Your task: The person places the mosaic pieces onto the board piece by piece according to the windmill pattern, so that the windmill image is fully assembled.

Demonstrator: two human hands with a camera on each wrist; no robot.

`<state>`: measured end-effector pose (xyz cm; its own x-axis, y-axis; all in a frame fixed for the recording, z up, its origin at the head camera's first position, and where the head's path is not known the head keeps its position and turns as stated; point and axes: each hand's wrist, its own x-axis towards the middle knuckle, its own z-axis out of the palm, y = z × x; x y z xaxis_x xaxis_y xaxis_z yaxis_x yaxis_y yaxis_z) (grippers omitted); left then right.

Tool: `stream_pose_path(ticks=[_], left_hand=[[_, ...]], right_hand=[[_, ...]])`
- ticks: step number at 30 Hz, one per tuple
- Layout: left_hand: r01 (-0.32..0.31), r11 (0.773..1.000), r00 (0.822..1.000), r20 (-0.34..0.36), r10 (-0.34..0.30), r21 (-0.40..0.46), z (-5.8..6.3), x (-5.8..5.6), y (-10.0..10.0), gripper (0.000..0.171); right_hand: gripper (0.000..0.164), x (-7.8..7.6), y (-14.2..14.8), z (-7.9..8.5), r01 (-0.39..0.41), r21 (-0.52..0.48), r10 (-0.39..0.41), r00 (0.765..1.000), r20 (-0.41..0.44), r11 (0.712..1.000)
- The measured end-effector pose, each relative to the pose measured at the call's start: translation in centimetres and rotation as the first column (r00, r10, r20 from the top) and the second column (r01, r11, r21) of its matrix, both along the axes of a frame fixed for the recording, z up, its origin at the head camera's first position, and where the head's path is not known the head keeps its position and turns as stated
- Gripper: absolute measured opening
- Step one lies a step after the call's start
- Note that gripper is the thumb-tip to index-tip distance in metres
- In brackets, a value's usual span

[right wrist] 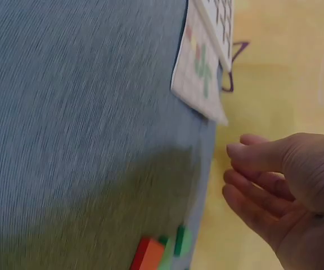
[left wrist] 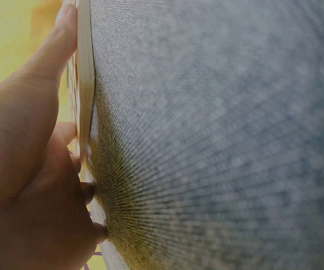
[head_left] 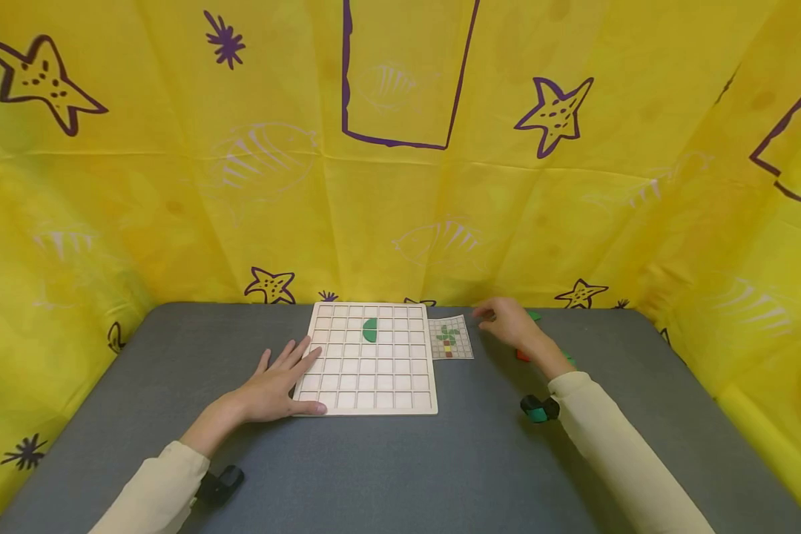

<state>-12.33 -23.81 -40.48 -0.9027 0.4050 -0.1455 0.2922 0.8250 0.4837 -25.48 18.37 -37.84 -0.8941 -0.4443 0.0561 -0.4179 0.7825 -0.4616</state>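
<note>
My left hand (head_left: 274, 384) rests on the left edge of a pale wooden grid board (head_left: 374, 410), its fingers spread over the frame and the thumb at the near corner. In the left wrist view that hand (left wrist: 32, 140) lies along the board's side (left wrist: 85, 84). Two green quarter-circle pieces (head_left: 370, 331) form a half circle in the board's upper cells. Right of the board, my right hand (head_left: 509, 323) hovers over the table with loosely bent fingers; in the right wrist view nothing shows between thumb and fingertips. A printed pattern card (head_left: 451, 348) lies between that hand and the board.
Red and green pieces lie beneath and behind the right forearm, among them a red block (right wrist: 148, 254) and a green piece (right wrist: 183, 241). The grey table (head_left: 387, 475) meets a yellow patterned curtain (head_left: 400, 193) at its back edge.
</note>
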Motion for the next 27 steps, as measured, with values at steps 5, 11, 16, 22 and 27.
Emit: stream_pose_path(ticks=[5, 11, 16, 22, 27], left_hand=[[0.0, 1.0, 1.0, -0.003, 0.0, -0.006, -0.1, -0.1, 0.0, 0.106], [0.001, 1.0, 1.0, -0.01, -0.001, -0.016, -0.3, -0.2, 0.0, 0.106], [0.001, 1.0, 1.0, -0.01, -0.001, -0.013, -0.1, -0.1, -0.1, 0.106], [0.0, 1.0, 1.0, -0.011, 0.0, -0.013, -0.1, -0.1, -0.1, 0.106], [0.001, 1.0, 1.0, -0.013, -0.001, -0.016, -0.3, -0.2, -0.1, 0.106]], right_hand=[[0.03, -0.4, 2.2, -0.3, 0.057, 0.046, -0.057, 0.998, 0.013, 0.997], [0.039, -0.6, 5.0, -0.8, 0.081, 0.058, -0.085, 0.993, 0.079, 0.995], [0.031, -0.5, 5.8, -1.3, 0.044, 0.057, -0.047, 0.998, 0.051, 0.997], [0.026, -0.4, 6.0, -1.6, 0.048, 0.069, -0.051, 0.998, 0.042, 0.996], [0.024, -0.3, 5.9, -1.5, 0.055, 0.066, -0.058, 0.998, 0.04, 0.996]])
